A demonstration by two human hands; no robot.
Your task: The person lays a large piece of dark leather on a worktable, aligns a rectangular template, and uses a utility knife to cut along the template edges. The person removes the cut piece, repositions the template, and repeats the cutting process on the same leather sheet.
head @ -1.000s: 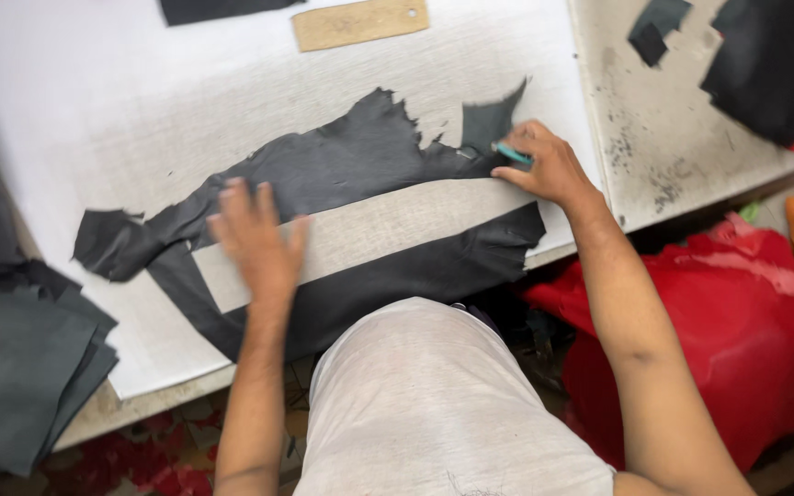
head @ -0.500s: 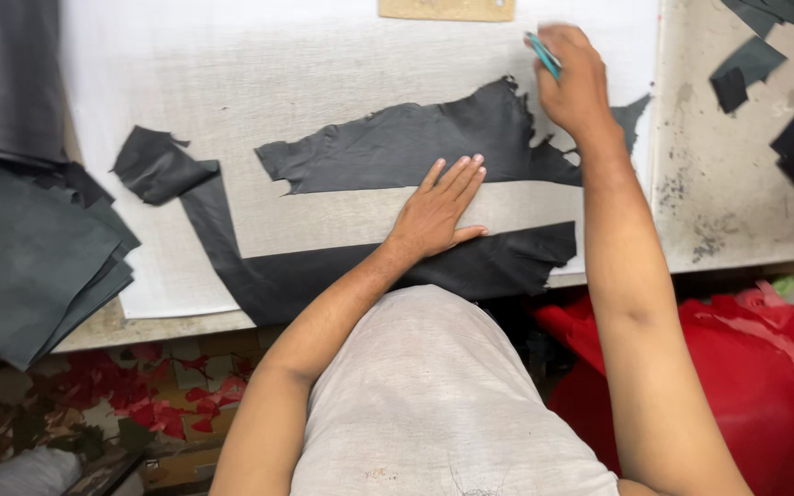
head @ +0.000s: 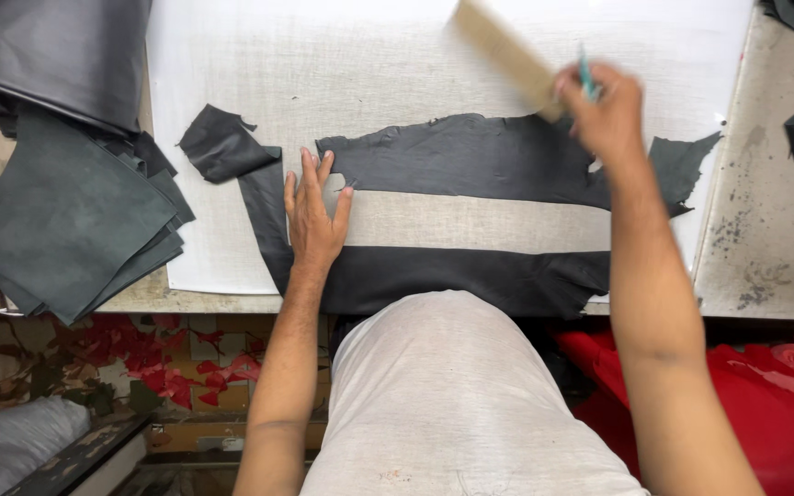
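1. While the left hand (head: 314,216) lies flat, fingers spread, on the leather (head: 470,165), it pins the cut strip's end.
2. Beyond it, the right hand (head: 604,110) pinches a tan template (head: 505,57) and a teal knife (head: 585,78), lifted above the leather.
3. Judged: repositioning step; next calls for laying the template squarely.

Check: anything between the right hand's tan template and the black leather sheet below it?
Nothing visible. The right hand holds the tan template and a teal tool above the black leather sheet; the left hand presses the sheet's far left end.
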